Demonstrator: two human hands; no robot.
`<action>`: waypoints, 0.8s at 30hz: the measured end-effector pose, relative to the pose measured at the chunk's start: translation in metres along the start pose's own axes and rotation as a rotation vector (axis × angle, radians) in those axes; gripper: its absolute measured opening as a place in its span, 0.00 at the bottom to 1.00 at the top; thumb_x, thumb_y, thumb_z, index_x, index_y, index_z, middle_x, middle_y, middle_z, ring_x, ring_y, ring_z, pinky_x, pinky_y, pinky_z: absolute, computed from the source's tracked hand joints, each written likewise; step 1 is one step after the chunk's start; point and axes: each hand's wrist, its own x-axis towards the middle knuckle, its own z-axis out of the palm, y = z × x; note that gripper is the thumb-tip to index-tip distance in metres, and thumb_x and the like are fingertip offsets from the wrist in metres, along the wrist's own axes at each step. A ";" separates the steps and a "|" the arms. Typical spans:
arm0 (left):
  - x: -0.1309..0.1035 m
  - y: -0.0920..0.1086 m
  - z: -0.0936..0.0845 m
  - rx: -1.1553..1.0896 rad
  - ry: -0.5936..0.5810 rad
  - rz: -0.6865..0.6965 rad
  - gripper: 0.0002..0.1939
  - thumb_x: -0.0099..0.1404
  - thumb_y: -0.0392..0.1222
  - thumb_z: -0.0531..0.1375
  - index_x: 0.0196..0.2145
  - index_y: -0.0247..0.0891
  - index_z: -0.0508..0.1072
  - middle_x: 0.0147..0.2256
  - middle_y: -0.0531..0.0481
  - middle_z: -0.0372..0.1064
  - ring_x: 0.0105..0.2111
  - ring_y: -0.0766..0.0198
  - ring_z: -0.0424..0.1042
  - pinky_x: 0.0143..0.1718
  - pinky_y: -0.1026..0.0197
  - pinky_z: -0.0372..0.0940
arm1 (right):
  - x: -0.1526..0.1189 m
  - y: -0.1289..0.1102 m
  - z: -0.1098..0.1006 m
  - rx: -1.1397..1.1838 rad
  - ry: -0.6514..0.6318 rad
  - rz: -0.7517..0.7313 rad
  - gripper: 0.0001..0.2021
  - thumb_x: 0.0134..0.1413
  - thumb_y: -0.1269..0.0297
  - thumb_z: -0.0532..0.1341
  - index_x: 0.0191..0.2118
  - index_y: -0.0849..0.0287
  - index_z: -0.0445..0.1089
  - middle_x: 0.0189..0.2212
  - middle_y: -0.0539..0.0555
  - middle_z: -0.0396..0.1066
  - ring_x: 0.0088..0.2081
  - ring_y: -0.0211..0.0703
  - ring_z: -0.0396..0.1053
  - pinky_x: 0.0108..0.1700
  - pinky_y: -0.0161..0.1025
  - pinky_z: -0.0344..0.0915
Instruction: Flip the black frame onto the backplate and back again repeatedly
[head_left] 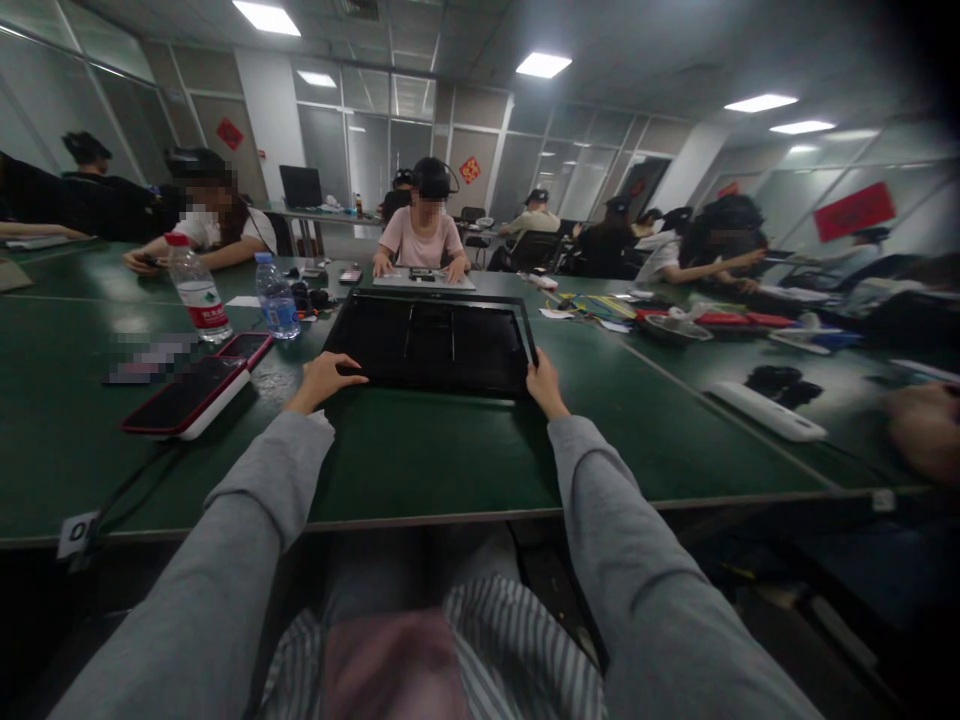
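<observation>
A black flat monitor panel (480, 345) with a raised rim lies on the green table before me. Its dark face carries thin pale lines that may be reflections. At its near left corner is my left hand (324, 380), thumb and forefinger curved around the edge with a gap between their tips. My right hand (545, 383) grips the right rim near the front corner, the thumb up along the edge and the other fingers mostly hidden. Both arms reach forward in grey sleeves.
Left of the panel stand a red-capped bottle (199, 290) and a blue-capped bottle (277, 300), with a red-edged phone (187, 395) on a white device. Rightward lies a white power strip (769, 410) beside a black object (782, 385). Across the table a person (421, 235) works.
</observation>
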 end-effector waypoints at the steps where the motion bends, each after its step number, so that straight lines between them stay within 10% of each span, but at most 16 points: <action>1: -0.001 -0.001 0.001 0.003 0.001 0.008 0.17 0.59 0.59 0.76 0.41 0.48 0.86 0.49 0.45 0.82 0.57 0.45 0.74 0.58 0.45 0.65 | -0.001 0.000 0.001 -0.017 0.001 0.000 0.31 0.60 0.64 0.56 0.69 0.64 0.67 0.65 0.69 0.72 0.70 0.64 0.67 0.74 0.68 0.58; 7: -0.003 -0.006 0.008 0.024 0.025 0.035 0.20 0.59 0.63 0.75 0.38 0.45 0.85 0.54 0.42 0.78 0.64 0.40 0.65 0.66 0.37 0.58 | 0.001 0.009 0.013 -0.113 -0.029 0.038 0.33 0.62 0.68 0.54 0.72 0.71 0.64 0.69 0.71 0.68 0.71 0.63 0.65 0.75 0.65 0.58; 12: 0.005 -0.015 0.018 -0.037 0.204 -0.084 0.34 0.60 0.60 0.74 0.59 0.39 0.79 0.69 0.34 0.64 0.73 0.37 0.55 0.73 0.38 0.52 | 0.009 0.023 0.017 -0.057 -0.030 0.011 0.32 0.59 0.68 0.56 0.69 0.67 0.68 0.67 0.68 0.72 0.71 0.60 0.65 0.76 0.64 0.56; 19: 0.018 -0.031 0.013 -0.199 0.215 -0.336 0.24 0.72 0.42 0.60 0.61 0.29 0.77 0.60 0.32 0.77 0.61 0.46 0.75 0.65 0.48 0.66 | 0.024 0.040 0.013 -0.009 -0.097 0.027 0.34 0.53 0.71 0.57 0.67 0.70 0.68 0.68 0.70 0.69 0.70 0.57 0.67 0.77 0.57 0.57; 24: 0.010 -0.027 0.006 -0.096 0.252 -0.347 0.22 0.70 0.47 0.62 0.55 0.30 0.81 0.53 0.33 0.81 0.55 0.44 0.79 0.60 0.48 0.71 | 0.031 0.054 -0.003 0.128 -0.139 0.056 0.35 0.42 0.71 0.59 0.61 0.61 0.70 0.60 0.65 0.76 0.64 0.57 0.73 0.72 0.61 0.64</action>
